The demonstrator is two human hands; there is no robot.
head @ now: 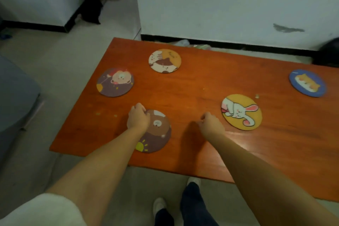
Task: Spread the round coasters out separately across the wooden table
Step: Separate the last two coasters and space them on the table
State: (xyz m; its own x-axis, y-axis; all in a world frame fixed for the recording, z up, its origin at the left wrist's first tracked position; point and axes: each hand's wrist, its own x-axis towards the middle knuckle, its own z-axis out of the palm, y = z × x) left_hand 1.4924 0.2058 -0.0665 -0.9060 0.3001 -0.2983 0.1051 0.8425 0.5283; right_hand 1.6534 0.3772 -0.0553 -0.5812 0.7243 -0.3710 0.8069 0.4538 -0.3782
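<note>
Several round picture coasters lie apart on the orange-brown wooden table [201, 82]. My left hand [138, 116] rests on the upper left rim of a brown bear coaster [157, 132] near the front edge, fingers curled over it. My right hand [211, 123] hovers with fingers curled and nothing in it, just left of a yellow rabbit coaster [241, 112]. A purple coaster [115, 82] sits at the left, a yellow cat coaster [164, 60] at the back, a blue coaster [307, 82] at the far right.
The table stands against a white wall [238, 2] with a black skirting. A grey seat [14, 95] is at the left. My feet [192, 181] stand on the pale floor below the front edge. A dark object [330, 51] lies at the back right.
</note>
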